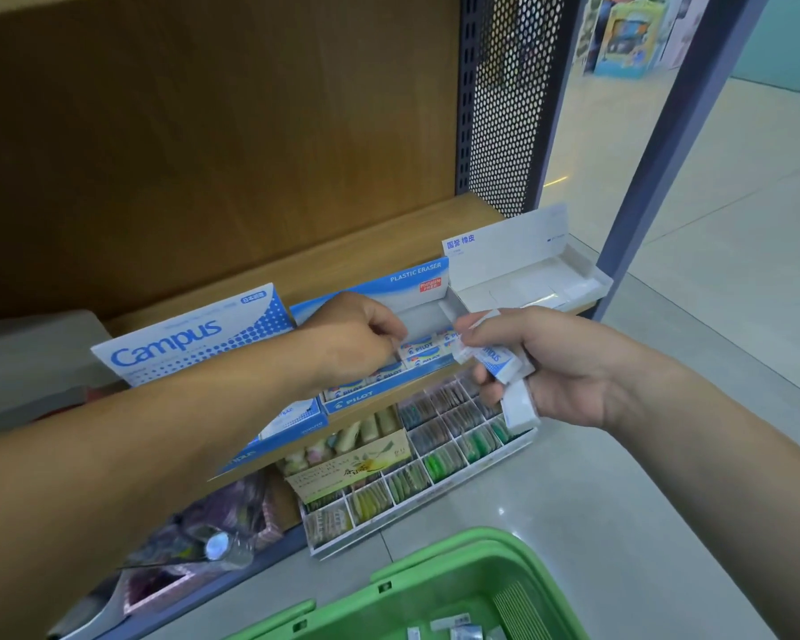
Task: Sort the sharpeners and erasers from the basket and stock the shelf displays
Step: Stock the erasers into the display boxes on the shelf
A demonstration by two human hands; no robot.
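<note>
My right hand [569, 367] gripped a clutch of small white block erasers [502, 364]. The top one wore a blue-printed Campus sleeve, and another hung out below my fingers. They sat just to the right of my left hand [352, 339], the two hands near each other but apart.

My left hand reached into the blue-and-white cardboard Pilot display box [379, 395]. Its fingers curled down at the row of white Pilot erasers [423, 349] standing there; whether they pinched one I could not tell. That row ran between my two hands.

Under my left forearm lay the blue-dotted white Campus display box [190, 339], its header card tilted back. Beyond my right hand stood a white cardboard display tray [527, 288] with blue characters on its back card. All three boxes rested on the light wooden shelf [379, 251].

Below my hands, a white compartmented rack of coloured packets [439, 455] sat on the lower level. Nearer me, beneath my right forearm, the green plastic basket [453, 570] held a few loose small erasers [451, 624].
</note>
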